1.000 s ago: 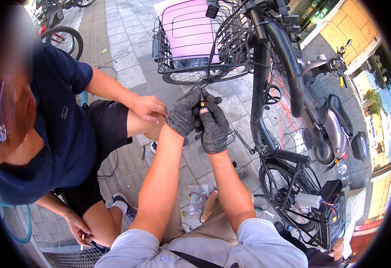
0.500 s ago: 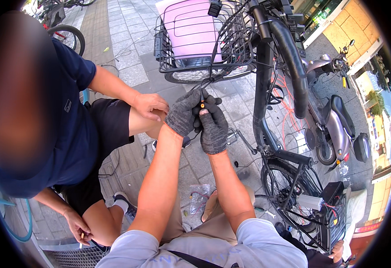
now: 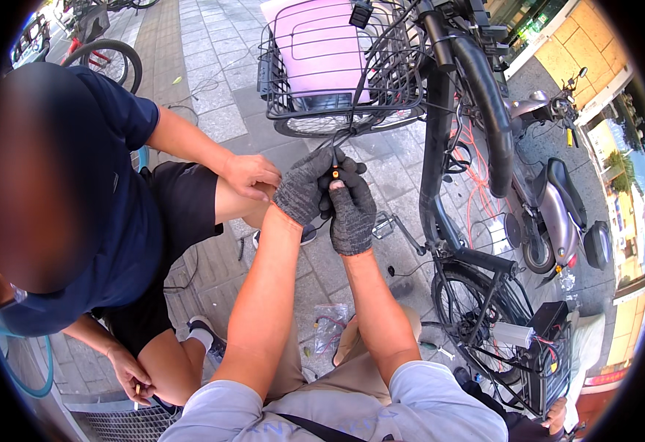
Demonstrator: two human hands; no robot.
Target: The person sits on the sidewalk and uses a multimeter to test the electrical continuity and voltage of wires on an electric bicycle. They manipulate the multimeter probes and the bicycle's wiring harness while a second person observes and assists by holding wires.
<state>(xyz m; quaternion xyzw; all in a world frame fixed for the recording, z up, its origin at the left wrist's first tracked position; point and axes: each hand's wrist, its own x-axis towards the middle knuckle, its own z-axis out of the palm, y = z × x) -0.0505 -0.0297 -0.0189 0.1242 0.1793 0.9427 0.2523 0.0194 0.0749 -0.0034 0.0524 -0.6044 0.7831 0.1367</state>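
Narrow grips are kept by both gloved hands: the cable point(image 3: 335, 156) is pinched by the left hand point(image 3: 302, 188), and its small orange-tipped plug point(image 3: 335, 174) is held at the thumb of the right hand point(image 3: 353, 215). The exact contact is hidden by the fingers, so how the plug is seated cannot be told. It is placed just below the basket point(image 3: 293, 117), left of the bike frame point(image 3: 431, 158).

Almost nothing has been changed at the plug over the last second; the hands are held together in the same pose. The whole view is shifted slightly, while the co-worker's head point(image 3: 35, 180) has been lowered and brought further into it. The co-worker's hand point(image 3: 252, 175) is rested on the knee, near the left glove but not seen on the plug.

By this, the work is judged to be paused at fine finger-work, with no visible progress made.
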